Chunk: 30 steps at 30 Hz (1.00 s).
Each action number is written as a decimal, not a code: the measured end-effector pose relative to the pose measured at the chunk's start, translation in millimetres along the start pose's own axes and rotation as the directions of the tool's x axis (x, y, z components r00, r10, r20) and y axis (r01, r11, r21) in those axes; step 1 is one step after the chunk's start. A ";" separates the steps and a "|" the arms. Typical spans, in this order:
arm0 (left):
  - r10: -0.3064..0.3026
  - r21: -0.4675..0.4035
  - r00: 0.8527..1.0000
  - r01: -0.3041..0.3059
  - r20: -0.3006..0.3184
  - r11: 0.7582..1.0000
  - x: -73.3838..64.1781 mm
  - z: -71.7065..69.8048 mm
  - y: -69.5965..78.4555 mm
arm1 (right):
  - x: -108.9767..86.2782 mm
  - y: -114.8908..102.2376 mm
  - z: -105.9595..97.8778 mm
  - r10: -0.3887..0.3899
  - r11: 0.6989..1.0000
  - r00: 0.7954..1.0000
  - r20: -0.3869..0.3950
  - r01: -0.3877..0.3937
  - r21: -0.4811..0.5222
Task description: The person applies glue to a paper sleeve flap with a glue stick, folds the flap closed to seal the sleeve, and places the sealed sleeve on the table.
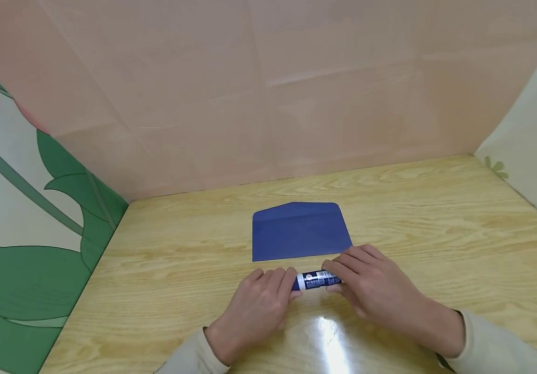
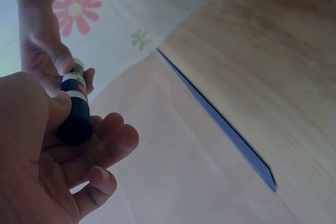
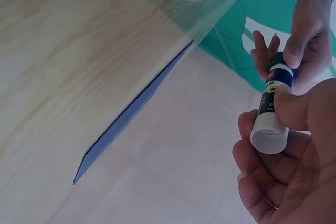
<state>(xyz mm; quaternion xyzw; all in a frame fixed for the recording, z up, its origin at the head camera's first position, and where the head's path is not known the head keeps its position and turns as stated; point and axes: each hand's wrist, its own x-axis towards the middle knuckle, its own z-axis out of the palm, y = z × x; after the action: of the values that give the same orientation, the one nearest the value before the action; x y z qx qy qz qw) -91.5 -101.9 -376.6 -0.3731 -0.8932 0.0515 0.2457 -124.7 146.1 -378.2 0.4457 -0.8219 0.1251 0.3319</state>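
Observation:
Both hands hold a dark blue glue stick [image 1: 317,279] lengthwise between them, above the near part of the table. My left hand [image 1: 264,298] pinches its dark cap [image 2: 75,124] between thumb and fingers. On the other end, my right hand [image 1: 380,288] grips the printed body, close to the white base [image 3: 269,139]. A white band shows beside the cap. Just beyond the hands lies a blue envelope [image 1: 301,234], flat on the table with its flap opened away from me. The right hand's fingers overlap its near right corner in the head view.
The wood-grain table [image 1: 179,234] meets a pinkish covered wall [image 1: 268,104] at the back. A panel with green leaves [image 1: 21,280] stands on the left, a pale flowered one [image 1: 530,135] on the right. Light glares off the table near me.

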 end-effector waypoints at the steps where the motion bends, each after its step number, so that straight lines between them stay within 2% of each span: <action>1: -0.005 0.001 1.000 0.005 0.001 1.000 0.1 0.1 0.1 | 0.1 0.1 0.0 0.000 1.000 1.000 -0.006 0.000 -0.001; 17: -0.125 0.031 0.992 0.124 0.025 0.992 1.0 1.0 0.1 | 2.7 3.2 -1.0 0.016 0.998 0.999 -0.046 -0.019 -0.056; 30: -0.171 0.012 0.985 0.171 0.039 0.985 1.9 2.1 0.2 | 2.6 2.8 -3.1 0.120 0.991 0.993 -0.013 -0.121 -0.057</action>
<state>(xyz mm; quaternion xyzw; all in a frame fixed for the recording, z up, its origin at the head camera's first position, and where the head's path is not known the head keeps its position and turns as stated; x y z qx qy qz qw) -93.5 -100.3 -377.7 -0.2930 -0.9264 0.0413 0.2330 -126.7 147.5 -373.9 0.3848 -0.8491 0.1230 0.3403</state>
